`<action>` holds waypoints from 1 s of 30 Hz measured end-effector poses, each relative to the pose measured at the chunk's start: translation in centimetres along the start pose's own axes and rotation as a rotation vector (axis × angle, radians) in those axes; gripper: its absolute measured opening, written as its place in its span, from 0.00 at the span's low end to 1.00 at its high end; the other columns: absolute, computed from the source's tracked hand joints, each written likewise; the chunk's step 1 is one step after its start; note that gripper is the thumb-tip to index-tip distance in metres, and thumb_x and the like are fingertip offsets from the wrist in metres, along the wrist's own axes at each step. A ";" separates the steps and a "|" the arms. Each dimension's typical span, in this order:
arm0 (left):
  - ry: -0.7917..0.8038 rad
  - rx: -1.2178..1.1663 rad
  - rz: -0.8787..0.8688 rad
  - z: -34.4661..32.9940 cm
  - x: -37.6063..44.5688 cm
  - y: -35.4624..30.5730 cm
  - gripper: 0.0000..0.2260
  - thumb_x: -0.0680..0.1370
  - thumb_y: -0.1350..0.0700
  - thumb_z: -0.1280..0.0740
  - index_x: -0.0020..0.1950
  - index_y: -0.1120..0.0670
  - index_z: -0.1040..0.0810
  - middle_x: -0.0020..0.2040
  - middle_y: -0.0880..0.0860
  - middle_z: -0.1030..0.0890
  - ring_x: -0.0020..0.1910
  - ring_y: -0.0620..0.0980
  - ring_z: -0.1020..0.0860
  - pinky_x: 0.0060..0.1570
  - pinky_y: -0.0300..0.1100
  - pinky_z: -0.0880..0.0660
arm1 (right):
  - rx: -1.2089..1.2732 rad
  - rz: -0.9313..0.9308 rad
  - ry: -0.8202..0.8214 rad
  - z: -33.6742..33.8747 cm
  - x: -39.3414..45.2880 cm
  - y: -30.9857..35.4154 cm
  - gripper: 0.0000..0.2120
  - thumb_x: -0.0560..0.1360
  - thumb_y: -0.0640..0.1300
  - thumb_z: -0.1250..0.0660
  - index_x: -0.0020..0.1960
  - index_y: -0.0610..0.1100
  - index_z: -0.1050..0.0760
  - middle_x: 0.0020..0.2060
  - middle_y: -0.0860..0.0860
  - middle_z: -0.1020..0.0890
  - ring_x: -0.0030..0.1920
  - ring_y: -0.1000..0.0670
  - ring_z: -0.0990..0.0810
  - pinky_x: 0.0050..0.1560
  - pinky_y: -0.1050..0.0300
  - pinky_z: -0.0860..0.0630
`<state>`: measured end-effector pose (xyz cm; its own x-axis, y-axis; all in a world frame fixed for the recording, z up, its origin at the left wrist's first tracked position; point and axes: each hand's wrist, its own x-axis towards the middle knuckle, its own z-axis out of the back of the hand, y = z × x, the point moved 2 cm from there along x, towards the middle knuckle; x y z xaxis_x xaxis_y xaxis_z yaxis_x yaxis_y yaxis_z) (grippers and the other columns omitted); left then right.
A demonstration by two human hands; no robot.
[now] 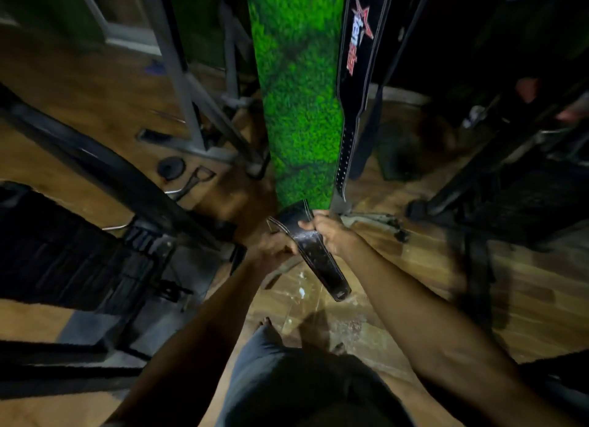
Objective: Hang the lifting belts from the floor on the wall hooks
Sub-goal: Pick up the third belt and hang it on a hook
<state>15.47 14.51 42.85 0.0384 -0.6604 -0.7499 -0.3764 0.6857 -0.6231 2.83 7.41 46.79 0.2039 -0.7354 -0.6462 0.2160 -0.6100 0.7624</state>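
Gripping black belt (pixel 314 251), both hands

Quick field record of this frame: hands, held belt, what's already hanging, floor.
left hand: grips belt
right hand: grips belt
belt: black, held in both hands, free end pointing down toward the person
hung belt: black, red star logo, beside green panel
hooks: not visible
floor: wood
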 end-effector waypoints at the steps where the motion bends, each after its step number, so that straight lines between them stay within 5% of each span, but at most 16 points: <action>1: 0.098 -0.130 -0.007 0.1 -0.5 -0.7 0.06 0.72 0.71 0.35 0.41 0.61 0.26 0.34 0.55 0.20 0.44 0.54 0.24 0.47 0.40 0.22 | -0.026 0.018 0.013 -0.2 -0.9 1.0 0.30 0.77 0.31 0.29 0.76 0.35 0.34 0.75 0.42 0.29 0.74 0.43 0.31 0.71 0.50 0.32; 3: 0.141 -0.383 -0.085 0.9 0.5 -2.7 0.14 0.67 0.67 0.32 0.51 0.68 0.21 0.45 0.62 0.17 0.53 0.60 0.22 0.62 0.48 0.25 | -0.053 0.037 0.017 -0.4 -1.3 2.7 0.26 0.77 0.28 0.32 0.74 0.32 0.33 0.72 0.38 0.26 0.72 0.41 0.28 0.71 0.46 0.31; 4: 0.158 -0.456 -0.087 1.0 -0.5 -4.4 0.16 0.69 0.64 0.33 0.55 0.69 0.21 0.49 0.64 0.16 0.53 0.60 0.19 0.61 0.48 0.22 | -0.095 0.053 0.024 -0.4 -1.5 3.5 0.24 0.77 0.27 0.33 0.73 0.30 0.32 0.70 0.36 0.25 0.72 0.40 0.28 0.71 0.46 0.32; 7: 0.090 -0.524 -0.142 1.1 -1.2 -8.3 0.15 0.81 0.60 0.40 0.46 0.67 0.16 0.41 0.63 0.14 0.38 0.58 0.14 0.35 0.47 0.16 | -0.106 0.080 0.098 -0.3 -2.9 5.7 0.23 0.77 0.25 0.34 0.71 0.30 0.30 0.69 0.37 0.24 0.70 0.41 0.26 0.72 0.50 0.33; 11: 0.075 -0.500 -0.154 0.4 -1.3 -12.4 0.13 0.81 0.66 0.41 0.48 0.67 0.17 0.44 0.64 0.14 0.41 0.60 0.13 0.44 0.54 0.16 | -0.031 0.090 0.138 0.4 -2.5 7.3 0.31 0.75 0.25 0.32 0.76 0.33 0.36 0.72 0.40 0.27 0.69 0.45 0.28 0.74 0.47 0.35; 14: 0.190 -0.412 -0.189 -0.5 -2.1 -13.8 0.24 0.81 0.71 0.46 0.32 0.66 0.15 0.34 0.61 0.15 0.33 0.56 0.14 0.31 0.46 0.17 | 0.130 0.112 0.208 0.7 -2.2 9.0 0.35 0.74 0.38 0.26 0.77 0.41 0.37 0.71 0.50 0.30 0.71 0.48 0.34 0.74 0.47 0.38; 17: 0.287 -0.375 -0.298 -0.7 -2.2 -13.9 0.20 0.75 0.75 0.42 0.36 0.61 0.13 0.38 0.59 0.13 0.37 0.54 0.13 0.40 0.47 0.15 | 0.199 0.105 0.205 0.6 -1.8 11.0 0.33 0.73 0.55 0.25 0.73 0.45 0.31 0.71 0.51 0.29 0.71 0.47 0.31 0.76 0.44 0.37; 20: 0.371 -0.298 -0.348 -0.2 -1.9 -13.3 0.20 0.65 0.75 0.35 0.47 0.58 0.12 0.46 0.59 0.13 0.46 0.55 0.13 0.46 0.49 0.16 | 0.184 0.081 0.230 0.0 -2.4 13.3 0.16 0.75 0.54 0.26 0.57 0.47 0.21 0.53 0.46 0.15 0.50 0.46 0.16 0.52 0.51 0.18; 23: 0.464 -0.192 -0.310 0.8 -2.4 -12.4 0.25 0.55 0.71 0.21 0.50 0.59 0.13 0.49 0.59 0.13 0.48 0.55 0.14 0.47 0.47 0.16 | 0.125 0.055 0.191 -0.3 -2.2 13.8 0.09 0.77 0.44 0.27 0.54 0.40 0.19 0.46 0.42 0.15 0.39 0.47 0.15 0.33 0.60 0.19; 25: 0.475 -0.235 -0.247 1.9 -2.6 -12.2 0.29 0.53 0.63 0.14 0.52 0.61 0.13 0.51 0.61 0.14 0.50 0.56 0.14 0.50 0.50 0.16 | 0.096 0.060 0.167 -0.3 -1.2 12.8 0.21 0.73 0.44 0.23 0.62 0.37 0.23 0.57 0.42 0.18 0.53 0.45 0.16 0.49 0.54 0.17; 27: 0.426 -0.262 -0.168 2.7 -2.6 -12.4 0.32 0.64 0.48 0.17 0.62 0.62 0.17 0.61 0.63 0.17 0.61 0.59 0.18 0.63 0.55 0.22 | 0.013 0.104 0.145 -0.4 -0.9 11.8 0.40 0.68 0.44 0.19 0.74 0.39 0.34 0.72 0.51 0.30 0.73 0.45 0.32 0.75 0.42 0.33; 30: 0.273 -0.320 -0.123 3.1 -1.3 -13.9 0.30 0.77 0.38 0.32 0.69 0.60 0.22 0.63 0.61 0.18 0.62 0.58 0.19 0.65 0.56 0.24 | -0.059 0.209 0.215 0.1 1.0 9.6 0.50 0.63 0.41 0.17 0.78 0.38 0.40 0.76 0.48 0.34 0.78 0.46 0.39 0.80 0.44 0.46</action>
<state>23.54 6.76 51.76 -0.1289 -0.8174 -0.5614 -0.6536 0.4958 -0.5718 5.05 0.82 53.49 0.4459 -0.7599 -0.4731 0.2020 -0.4295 0.8802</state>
